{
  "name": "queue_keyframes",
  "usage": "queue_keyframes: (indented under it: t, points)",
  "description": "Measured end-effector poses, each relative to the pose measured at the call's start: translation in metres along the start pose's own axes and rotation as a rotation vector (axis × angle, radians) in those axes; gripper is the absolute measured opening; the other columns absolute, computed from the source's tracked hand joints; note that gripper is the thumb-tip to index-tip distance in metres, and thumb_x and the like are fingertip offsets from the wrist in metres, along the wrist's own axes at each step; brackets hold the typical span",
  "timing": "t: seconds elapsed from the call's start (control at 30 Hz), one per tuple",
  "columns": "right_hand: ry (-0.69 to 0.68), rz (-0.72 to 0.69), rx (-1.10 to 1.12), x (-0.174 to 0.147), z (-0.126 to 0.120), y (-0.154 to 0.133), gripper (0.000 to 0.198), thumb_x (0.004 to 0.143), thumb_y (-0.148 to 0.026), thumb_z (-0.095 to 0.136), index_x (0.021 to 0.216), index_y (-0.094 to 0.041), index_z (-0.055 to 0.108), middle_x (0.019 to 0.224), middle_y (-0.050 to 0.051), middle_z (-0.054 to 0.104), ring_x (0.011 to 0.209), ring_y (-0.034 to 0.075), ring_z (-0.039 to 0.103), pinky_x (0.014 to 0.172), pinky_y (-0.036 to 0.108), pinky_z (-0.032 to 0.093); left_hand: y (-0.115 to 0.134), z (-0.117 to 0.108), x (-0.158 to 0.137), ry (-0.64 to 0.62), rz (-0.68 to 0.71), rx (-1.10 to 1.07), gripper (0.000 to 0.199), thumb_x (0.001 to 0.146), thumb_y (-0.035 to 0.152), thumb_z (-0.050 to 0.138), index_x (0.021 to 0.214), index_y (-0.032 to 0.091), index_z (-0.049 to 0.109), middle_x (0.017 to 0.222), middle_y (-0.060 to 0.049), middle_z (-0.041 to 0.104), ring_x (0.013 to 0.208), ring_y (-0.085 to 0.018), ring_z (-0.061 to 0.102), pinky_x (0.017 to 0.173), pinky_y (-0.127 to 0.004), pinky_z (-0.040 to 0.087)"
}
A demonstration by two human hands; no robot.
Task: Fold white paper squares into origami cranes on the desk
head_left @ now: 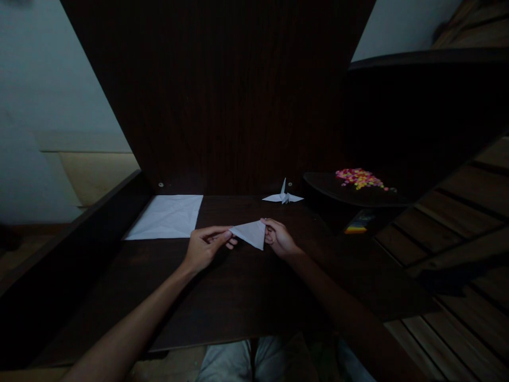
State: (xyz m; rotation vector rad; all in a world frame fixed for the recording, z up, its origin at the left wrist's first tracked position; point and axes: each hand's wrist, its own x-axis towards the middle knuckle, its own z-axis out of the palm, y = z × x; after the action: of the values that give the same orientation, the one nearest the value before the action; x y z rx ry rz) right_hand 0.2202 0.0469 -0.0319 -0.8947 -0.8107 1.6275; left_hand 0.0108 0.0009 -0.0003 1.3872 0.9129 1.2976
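Between my two hands is a white sheet of paper folded into a triangle (251, 234), held a little above the dark tabletop. My left hand (204, 246) pinches its left corner between thumb and fingers. At its right side, my right hand (279, 239) grips the edge near the top corner, with the fingers curled partly behind the paper. Behind the hands, a folded white paper crane (283, 197) stands at the back of the table. A creased, flat white paper square (167, 216) lies to the left, beyond my left hand.
The dark wooden table (191, 302) meets a tall back panel (222, 106) and a low side board (71, 244) on the left. At right, a rounded shelf (322, 185) carries a heap of small colourful pieces (360, 178). A colourful item (357, 225) sits below it.
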Motion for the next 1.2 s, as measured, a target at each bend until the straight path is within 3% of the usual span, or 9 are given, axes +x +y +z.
queue_keyframes:
  t: [0.23, 0.5, 0.63, 0.7, 0.87, 1.03, 1.2]
  points:
    - [0.015, -0.012, 0.009, 0.001, 0.000, 0.001, 0.030, 0.063, -0.030, 0.074, 0.057, -0.016, 0.048, 0.045, -0.008, 0.040, 0.035, 0.002, 0.030, 0.031, 0.016, 0.015, 0.004, 0.001, -0.001, 0.003, -0.016, -0.051, 0.029, 0.074, 0.034, 0.070, 0.088, 0.010, 0.070, 0.077, -0.009, 0.072, 0.063, -0.021, 0.068, 0.060, -0.033, 0.056]
    - [0.024, -0.100, -0.064, -0.003, 0.005, 0.000, 0.031, 0.062, -0.032, 0.076, 0.056, -0.016, 0.049, 0.045, -0.007, 0.042, 0.035, 0.002, 0.030, 0.032, 0.017, 0.015, -0.005, -0.003, 0.004, -0.129, -0.198, -0.259, 0.042, 0.082, 0.045, 0.057, 0.095, 0.006, 0.066, 0.075, -0.013, 0.070, 0.067, -0.026, 0.068, 0.059, -0.036, 0.054]
    - [0.046, -0.130, -0.171, -0.005, 0.007, 0.001, 0.028, 0.060, -0.034, 0.077, 0.062, -0.015, 0.057, 0.045, -0.008, 0.042, 0.035, 0.002, 0.031, 0.033, 0.016, 0.016, -0.003, 0.000, 0.002, -0.285, -0.347, -0.089, 0.042, 0.078, 0.047, 0.062, 0.092, 0.007, 0.068, 0.070, -0.009, 0.069, 0.059, -0.020, 0.064, 0.056, -0.031, 0.051]
    - [0.030, -0.140, -0.206, -0.007, 0.008, 0.002, 0.028, 0.059, -0.035, 0.078, 0.064, -0.015, 0.059, 0.045, -0.008, 0.042, 0.035, 0.001, 0.031, 0.034, 0.016, 0.016, -0.004, 0.003, -0.001, -0.321, -0.338, 0.067, 0.035, 0.073, 0.041, 0.069, 0.090, 0.010, 0.069, 0.069, -0.005, 0.068, 0.057, -0.015, 0.061, 0.056, -0.026, 0.048]
    - [-0.037, -0.162, -0.266, -0.010, 0.011, 0.004, 0.026, 0.064, -0.038, 0.074, 0.067, -0.015, 0.061, 0.044, -0.008, 0.042, 0.035, 0.002, 0.030, 0.033, 0.017, 0.018, -0.011, 0.007, -0.005, -0.384, -0.304, 0.176, 0.031, 0.073, 0.040, 0.068, 0.085, 0.012, 0.070, 0.068, -0.002, 0.067, 0.059, -0.013, 0.058, 0.054, -0.022, 0.042]
    - [0.017, -0.275, -0.349, -0.012, 0.016, 0.005, 0.025, 0.067, -0.038, 0.072, 0.079, -0.018, 0.062, 0.048, -0.007, 0.046, 0.036, 0.004, 0.035, 0.032, 0.016, 0.021, -0.014, 0.006, -0.003, -0.299, -0.225, 0.281, 0.031, 0.076, 0.042, 0.063, 0.072, 0.012, 0.066, 0.060, -0.001, 0.062, 0.053, -0.012, 0.054, 0.050, -0.022, 0.038]
    - [-0.005, -0.337, -0.452, -0.014, 0.019, 0.009, 0.023, 0.068, -0.037, 0.071, 0.071, -0.018, 0.057, 0.048, -0.007, 0.048, 0.033, 0.004, 0.037, 0.029, 0.016, 0.025, -0.014, 0.002, 0.000, -0.131, -0.134, 0.327, 0.031, 0.078, 0.043, 0.061, 0.073, 0.012, 0.065, 0.055, 0.002, 0.055, 0.051, -0.010, 0.047, 0.048, -0.021, 0.035]
